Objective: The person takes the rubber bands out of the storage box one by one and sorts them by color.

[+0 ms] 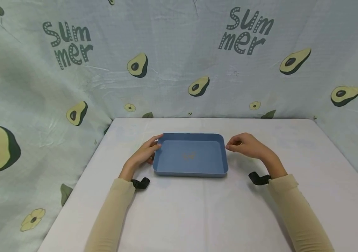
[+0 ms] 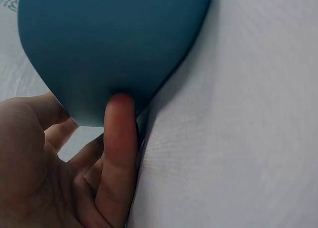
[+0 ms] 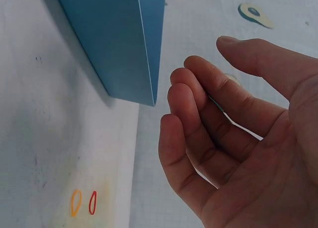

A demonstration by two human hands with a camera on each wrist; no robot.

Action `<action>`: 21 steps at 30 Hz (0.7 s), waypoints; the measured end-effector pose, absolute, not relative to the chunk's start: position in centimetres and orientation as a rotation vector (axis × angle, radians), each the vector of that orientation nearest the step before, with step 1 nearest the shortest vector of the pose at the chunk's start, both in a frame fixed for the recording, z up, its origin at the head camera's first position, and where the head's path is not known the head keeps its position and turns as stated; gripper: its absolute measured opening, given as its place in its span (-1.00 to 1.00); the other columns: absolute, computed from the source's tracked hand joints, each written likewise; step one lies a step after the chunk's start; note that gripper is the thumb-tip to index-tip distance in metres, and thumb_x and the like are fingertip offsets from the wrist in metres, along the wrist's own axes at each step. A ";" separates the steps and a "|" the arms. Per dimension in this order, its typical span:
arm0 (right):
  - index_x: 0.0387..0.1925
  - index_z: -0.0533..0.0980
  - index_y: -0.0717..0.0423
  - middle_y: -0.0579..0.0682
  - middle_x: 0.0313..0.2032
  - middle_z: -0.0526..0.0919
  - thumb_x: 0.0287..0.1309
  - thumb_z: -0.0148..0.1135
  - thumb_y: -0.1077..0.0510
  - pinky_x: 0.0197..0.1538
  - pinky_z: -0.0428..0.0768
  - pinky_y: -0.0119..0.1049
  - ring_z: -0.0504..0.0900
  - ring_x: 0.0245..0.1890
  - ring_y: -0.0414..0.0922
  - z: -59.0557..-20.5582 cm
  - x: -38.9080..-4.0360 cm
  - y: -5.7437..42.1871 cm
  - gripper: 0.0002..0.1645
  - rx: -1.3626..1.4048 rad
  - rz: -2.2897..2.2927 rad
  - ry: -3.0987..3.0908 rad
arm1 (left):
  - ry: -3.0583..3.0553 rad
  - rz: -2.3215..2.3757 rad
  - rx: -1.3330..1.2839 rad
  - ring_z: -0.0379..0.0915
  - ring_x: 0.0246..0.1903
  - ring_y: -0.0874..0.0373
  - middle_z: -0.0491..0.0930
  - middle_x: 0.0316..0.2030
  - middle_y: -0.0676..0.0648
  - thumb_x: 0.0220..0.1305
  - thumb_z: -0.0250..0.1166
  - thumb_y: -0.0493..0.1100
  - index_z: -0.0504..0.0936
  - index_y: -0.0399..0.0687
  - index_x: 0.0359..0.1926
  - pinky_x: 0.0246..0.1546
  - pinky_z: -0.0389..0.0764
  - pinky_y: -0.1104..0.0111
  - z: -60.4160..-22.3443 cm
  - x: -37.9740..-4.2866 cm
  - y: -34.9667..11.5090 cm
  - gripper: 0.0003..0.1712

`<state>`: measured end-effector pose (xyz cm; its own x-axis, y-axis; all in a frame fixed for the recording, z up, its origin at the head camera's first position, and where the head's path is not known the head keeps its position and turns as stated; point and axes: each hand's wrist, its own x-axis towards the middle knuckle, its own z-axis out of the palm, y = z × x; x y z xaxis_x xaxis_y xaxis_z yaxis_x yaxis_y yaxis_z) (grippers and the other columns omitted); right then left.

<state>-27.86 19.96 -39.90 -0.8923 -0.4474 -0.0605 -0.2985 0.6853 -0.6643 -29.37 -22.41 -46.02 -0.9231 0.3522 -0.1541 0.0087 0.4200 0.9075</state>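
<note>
A shallow blue rectangular tray [image 1: 190, 173] lies on the white table, with a small faint gold mark on its floor. At its left short side my left hand [image 1: 144, 152] grips the rim, thumb over the edge. In the left wrist view the little finger of the left hand [image 2: 117, 158] presses against the outside of the tray wall [image 2: 114, 44]. My right hand [image 1: 247, 145] is beside the right end of the tray, fingers loosely bent. The right wrist view shows that right hand [image 3: 233, 133] holding nothing, its fingertips apart from the tray corner [image 3: 107, 49].
The white table [image 1: 179, 217] ends at a hanging cloth [image 1: 166, 38] printed with avocados and lettering, behind and at both sides. A black wrist camera [image 1: 141, 183] sits on the left wrist, another camera [image 1: 258, 179] on the right. Thin orange and red ovals [image 3: 76, 203] show on the table.
</note>
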 end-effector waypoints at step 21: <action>-0.20 0.67 0.08 -0.07 -0.24 0.70 0.22 0.28 0.06 -0.15 0.61 -0.24 0.63 -0.25 -0.18 -38.4 -28.7 14.8 -0.79 -0.878 -0.872 2.631 | 2.293 1.514 0.281 0.32 -0.53 0.02 0.08 0.46 -0.19 0.51 -0.06 0.00 0.02 0.34 0.50 -0.62 0.49 0.24 -44.8 -28.7 -22.2 -0.39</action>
<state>-28.68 14.83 -38.41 -0.7929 -0.6086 -0.0312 -0.4695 0.6426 -0.6055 -28.74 -22.22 -44.76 -0.9090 0.3657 -0.1998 -0.0401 0.4005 0.9154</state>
